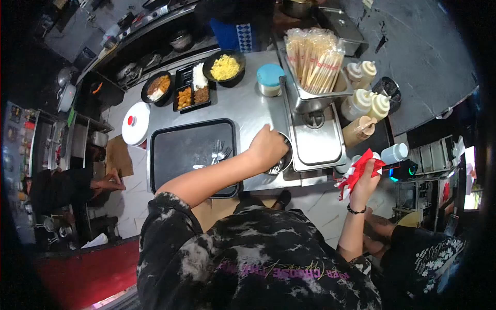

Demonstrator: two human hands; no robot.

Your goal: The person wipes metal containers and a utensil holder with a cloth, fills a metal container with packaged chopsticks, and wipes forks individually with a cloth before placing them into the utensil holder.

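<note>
My left hand (pixel 269 149) reaches across the tray to a round metal container (pixel 287 164) at the table's front edge. Its fingers are curled over the rim, and whatever they hold is hidden; some shiny cutlery shows inside the container below them. On the black tray (pixel 175 147) lie several forks or spoons (pixel 221 152) in a small pile. Off to the right, my right hand (pixel 366 178) is raised beyond the table, closed around a crumpled red and white cloth (pixel 360 168).
Behind the tray stand food bowls (pixel 225 67), a compartment box (pixel 191 95) and a blue-lidded tub (pixel 270 77). Wrapped chopsticks (pixel 315 62) fill a steel bin, with squeeze bottles (pixel 356 103) beside it. Other people (pixel 62 191) are at left and at right (pixel 413 253).
</note>
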